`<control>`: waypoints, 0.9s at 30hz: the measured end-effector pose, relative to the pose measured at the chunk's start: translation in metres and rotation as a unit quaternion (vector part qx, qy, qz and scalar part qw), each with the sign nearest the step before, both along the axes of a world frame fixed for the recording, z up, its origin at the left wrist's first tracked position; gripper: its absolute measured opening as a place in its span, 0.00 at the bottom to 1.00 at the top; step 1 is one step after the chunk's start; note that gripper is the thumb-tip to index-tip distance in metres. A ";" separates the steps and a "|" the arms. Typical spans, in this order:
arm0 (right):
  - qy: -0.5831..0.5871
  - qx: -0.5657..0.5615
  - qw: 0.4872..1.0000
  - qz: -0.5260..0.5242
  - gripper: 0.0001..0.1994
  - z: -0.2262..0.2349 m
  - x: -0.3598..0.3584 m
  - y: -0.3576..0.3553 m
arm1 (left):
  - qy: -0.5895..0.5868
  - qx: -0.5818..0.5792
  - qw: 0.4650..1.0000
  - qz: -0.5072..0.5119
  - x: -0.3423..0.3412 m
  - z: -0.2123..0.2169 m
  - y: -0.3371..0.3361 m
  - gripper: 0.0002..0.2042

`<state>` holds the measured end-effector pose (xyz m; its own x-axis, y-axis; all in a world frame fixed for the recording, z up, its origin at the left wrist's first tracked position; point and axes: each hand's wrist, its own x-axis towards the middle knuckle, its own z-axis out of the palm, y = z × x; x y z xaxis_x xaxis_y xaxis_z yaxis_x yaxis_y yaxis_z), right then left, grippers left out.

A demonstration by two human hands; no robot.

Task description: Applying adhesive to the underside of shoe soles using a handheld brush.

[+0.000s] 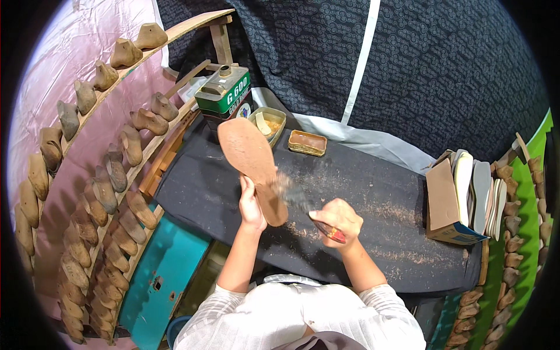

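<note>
A tan shoe sole (247, 146) stands tilted above the table, its wide end up and away from me. My left hand (251, 209) is closed on its narrower middle, the thumb along the left edge and the other fingers mostly hidden behind it. My right hand (339, 221) is wrapped round a brush (297, 199) with a red-tipped handle. The blurred bristles meet the right edge of the sole near its narrow part. Beyond the sole stand an open tub (282, 123) of yellowish stuff with a pale scraper in it, and a small rectangular tin (307, 143) of brownish stuff.
Crumbs lie scattered over the dark-covered table (356, 175). A green and black metal can (224, 93) stands at the back left. A cardboard box (441, 198) of insoles is at the right. Racks of wooden shoe lasts (105, 188) flank both sides.
</note>
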<state>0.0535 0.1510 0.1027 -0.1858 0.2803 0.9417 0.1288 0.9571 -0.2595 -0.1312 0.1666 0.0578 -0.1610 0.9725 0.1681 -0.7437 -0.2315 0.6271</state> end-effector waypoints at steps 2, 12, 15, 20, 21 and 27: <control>-0.016 0.006 0.999 -0.040 0.15 0.018 -0.007 0.006 | -0.011 -0.012 0.999 -0.046 0.008 0.004 -0.014 0.20; -0.078 0.027 0.996 0.014 0.15 0.005 -0.016 0.012 | 0.046 -0.035 0.996 -0.069 0.002 -0.019 -0.014 0.23; -0.071 -0.009 0.996 0.061 0.16 0.004 -0.010 0.008 | 0.086 -0.036 0.995 -0.020 -0.004 -0.016 -0.013 0.20; -0.021 -0.002 1.000 -0.020 0.16 0.026 -0.014 0.017 | 0.078 -0.038 0.994 -0.062 -0.001 -0.019 -0.018 0.20; -0.022 0.008 0.999 -0.035 0.16 0.031 -0.015 0.021 | 0.077 -0.042 0.993 -0.084 0.000 -0.018 -0.020 0.19; -0.048 -0.004 0.999 -0.018 0.16 0.018 -0.013 0.023 | 0.045 -0.011 0.995 -0.083 -0.007 -0.013 -0.018 0.20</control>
